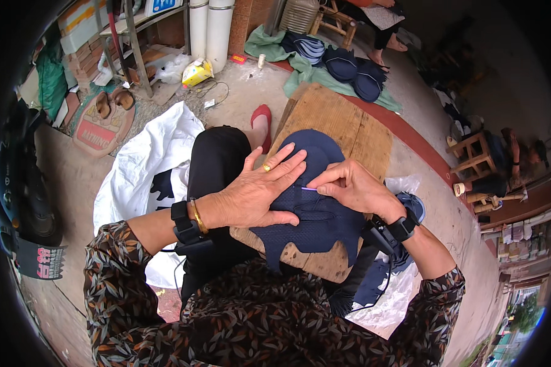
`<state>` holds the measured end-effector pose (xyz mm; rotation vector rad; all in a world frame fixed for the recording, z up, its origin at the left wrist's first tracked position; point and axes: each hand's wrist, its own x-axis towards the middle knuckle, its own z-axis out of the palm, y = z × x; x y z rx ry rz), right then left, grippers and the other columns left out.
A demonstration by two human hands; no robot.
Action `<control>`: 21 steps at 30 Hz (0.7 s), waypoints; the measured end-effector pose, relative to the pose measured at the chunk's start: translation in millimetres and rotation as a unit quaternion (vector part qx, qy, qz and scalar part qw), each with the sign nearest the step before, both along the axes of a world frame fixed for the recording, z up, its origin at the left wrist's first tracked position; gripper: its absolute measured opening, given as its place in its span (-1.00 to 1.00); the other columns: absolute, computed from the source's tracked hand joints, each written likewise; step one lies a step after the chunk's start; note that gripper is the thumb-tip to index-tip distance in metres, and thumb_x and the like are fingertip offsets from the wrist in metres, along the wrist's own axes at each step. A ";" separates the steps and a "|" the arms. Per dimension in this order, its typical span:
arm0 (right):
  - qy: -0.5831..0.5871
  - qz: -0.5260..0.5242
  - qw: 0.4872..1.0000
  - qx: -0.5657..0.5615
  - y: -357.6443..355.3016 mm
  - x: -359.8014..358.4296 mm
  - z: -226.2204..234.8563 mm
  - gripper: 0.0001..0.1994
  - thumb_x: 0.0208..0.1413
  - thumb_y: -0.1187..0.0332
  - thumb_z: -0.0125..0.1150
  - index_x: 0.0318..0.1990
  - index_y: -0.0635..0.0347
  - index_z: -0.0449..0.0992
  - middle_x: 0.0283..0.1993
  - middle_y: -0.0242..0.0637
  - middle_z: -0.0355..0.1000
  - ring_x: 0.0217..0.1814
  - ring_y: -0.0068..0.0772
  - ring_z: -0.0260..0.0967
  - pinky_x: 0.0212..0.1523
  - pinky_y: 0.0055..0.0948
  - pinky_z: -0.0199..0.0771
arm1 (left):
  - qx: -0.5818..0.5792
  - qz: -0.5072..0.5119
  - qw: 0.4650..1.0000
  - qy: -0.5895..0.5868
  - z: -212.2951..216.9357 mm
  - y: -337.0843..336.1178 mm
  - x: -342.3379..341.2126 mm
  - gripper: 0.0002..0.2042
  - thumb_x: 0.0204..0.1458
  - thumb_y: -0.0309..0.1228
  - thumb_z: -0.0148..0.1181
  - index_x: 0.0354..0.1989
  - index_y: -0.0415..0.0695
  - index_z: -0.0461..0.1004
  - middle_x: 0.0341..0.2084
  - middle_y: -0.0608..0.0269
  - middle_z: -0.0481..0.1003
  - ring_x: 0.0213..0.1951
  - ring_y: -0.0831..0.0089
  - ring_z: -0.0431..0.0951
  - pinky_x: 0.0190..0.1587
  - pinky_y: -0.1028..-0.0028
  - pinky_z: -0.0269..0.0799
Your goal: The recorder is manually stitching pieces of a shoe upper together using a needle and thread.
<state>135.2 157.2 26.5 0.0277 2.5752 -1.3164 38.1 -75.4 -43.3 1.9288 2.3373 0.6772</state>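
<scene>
"So, which step is under way?"

"Apparently a small, careful one, at the middle of the work. The person's right hand (pixel 355 188) pinches a slim purple strip (pixel 309 188) between thumb and forefinger, low over a dark navy fabric piece with a rounded upper end and a textured lower part (pixel 318 147)."

"And the other side?"

"The left hand (pixel 254 191) lies flat and unclenched, fingers stretched forward and thumb spread away from them. It presses on the fabric and grips nothing. A gold ring (pixel 266 167) sits on one finger."

"What does the next move seem to call for?"

"Most likely a sure pinch and a steady left palm, so that the fabric does not creep. Whether the strip lies loose or is caught in the cloth cannot be told; it is too small."

"Where does the fabric piece rest?"

"On a worn wooden surface (pixel 364 131) close to the person's body, with one lobe of its lower end seemingly past the near edge."

"And farther out?"

"A crumpled white cloth sack (pixel 125 183) lies to the left, beyond the knee in black trousers (pixel 217 153). Well ahead, rounded navy pieces (pixel 367 79) rest on a spread green cloth (pixel 272 44), near a low wooden stool (pixel 343 27)."
</scene>
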 end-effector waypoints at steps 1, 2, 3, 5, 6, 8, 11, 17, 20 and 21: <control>0.009 0.005 1.000 -0.011 -0.4 -2.6 -3.5 -0.90 0.15 0.53 0.33 -0.20 0.29 0.69 -0.42 -0.25 0.54 -0.37 -0.51 0.45 -0.31 -0.41 0.44 | -0.003 0.002 1.000 -0.001 0.5 0.2 -0.5 0.02 0.01 0.23 0.27 0.50 -0.21 0.03 0.55 0.12 -0.09 0.57 0.14 -0.20 0.45 -0.22 -0.27; -0.004 0.002 1.000 0.013 -1.2 -4.4 -6.7 -0.91 0.18 0.52 0.33 -0.20 0.30 0.67 -0.40 -0.36 0.53 -0.35 -0.62 0.41 -0.31 -0.50 0.41 | -0.003 -0.001 1.000 0.001 1.3 0.5 -0.7 0.02 0.01 0.23 0.27 0.50 -0.21 0.03 0.55 0.12 -0.09 0.57 0.14 -0.20 0.45 -0.22 -0.27; -0.025 -0.004 0.999 0.044 -2.0 -5.9 -8.9 -0.92 0.21 0.50 0.34 -0.19 0.31 0.66 -0.39 -0.46 0.52 -0.33 -0.73 0.37 -0.31 -0.60 0.38 | -0.001 -0.001 1.000 -0.005 2.4 0.6 -0.9 0.03 0.01 0.23 0.28 0.51 -0.19 0.02 0.55 0.13 -0.09 0.57 0.14 -0.20 0.44 -0.22 -0.27; -0.009 -0.020 0.998 0.055 -2.2 -5.4 -8.5 -0.92 0.18 0.51 0.37 -0.23 0.32 0.62 -0.38 -0.44 0.54 -0.33 -0.72 0.40 -0.30 -0.59 0.41 | 0.001 -0.009 1.000 -0.005 5.3 0.8 -1.4 0.03 0.00 0.22 0.29 0.51 -0.18 0.01 0.55 0.13 -0.09 0.57 0.14 -0.21 0.44 -0.23 -0.27; -0.002 -0.018 0.999 0.037 -2.2 -4.4 -6.6 -0.92 0.17 0.50 0.38 -0.23 0.31 0.62 -0.37 -0.43 0.55 -0.32 -0.71 0.40 -0.29 -0.57 0.43 | 0.000 -0.004 1.000 -0.012 6.7 0.9 -1.3 0.03 0.00 0.22 0.30 0.52 -0.16 0.01 0.55 0.13 -0.09 0.57 0.13 -0.20 0.44 -0.23 -0.27; 0.010 -0.025 0.999 0.018 -2.4 0.9 -0.7 -0.91 0.16 0.50 0.39 -0.23 0.30 0.63 -0.35 -0.43 0.55 -0.31 -0.69 0.41 -0.29 -0.56 0.46 | -0.004 -0.008 1.000 -0.014 8.7 1.0 -1.1 0.03 -0.01 0.22 0.30 0.52 -0.14 0.01 0.55 0.12 -0.08 0.57 0.12 -0.20 0.44 -0.22 -0.27; 0.063 0.002 0.998 0.030 -4.1 11.1 4.7 -0.90 0.12 0.53 0.39 -0.23 0.30 0.62 -0.31 -0.37 0.57 -0.32 -0.60 0.44 -0.28 -0.50 0.50 | 0.008 -0.007 1.000 -0.009 7.9 1.3 -0.6 -0.03 0.05 0.23 0.25 0.45 -0.26 0.12 0.53 0.08 -0.05 0.56 0.11 -0.17 0.43 -0.24 -0.22; 0.178 -0.016 0.982 0.064 -9.5 15.0 -16.8 -0.83 -0.06 0.65 0.33 -0.26 0.33 0.60 -0.34 -0.09 0.54 -0.26 -0.12 0.58 -0.25 -0.27 0.54 | 0.050 -0.008 0.997 -0.056 9.1 -1.3 1.7 -0.40 0.27 -0.29 0.08 0.46 -0.21 0.13 0.51 0.04 0.03 0.55 0.04 -0.12 0.48 -0.06 -0.31; 0.284 0.047 0.956 0.063 -8.2 11.9 -31.2 -0.84 -0.12 0.63 0.31 -0.31 0.31 0.59 -0.42 -0.11 0.45 -0.29 -0.01 0.46 -0.27 -0.16 0.41 | 0.020 -0.001 0.999 -0.037 18.5 3.7 6.6 -0.43 0.27 -0.35 0.06 0.44 -0.27 0.17 0.49 -0.03 0.06 0.54 0.01 -0.09 0.47 -0.08 -0.33; 0.296 0.052 0.952 0.055 -8.0 12.0 -34.8 -0.84 -0.12 0.60 0.30 -0.31 0.29 0.60 -0.41 -0.08 0.45 -0.28 0.02 0.45 -0.24 -0.15 0.42 | -0.001 0.005 0.999 -0.047 23.1 6.1 8.9 -0.44 0.31 -0.31 -0.03 0.46 -0.24 0.13 0.51 -0.04 0.03 0.54 -0.04 -0.10 0.48 -0.03 -0.33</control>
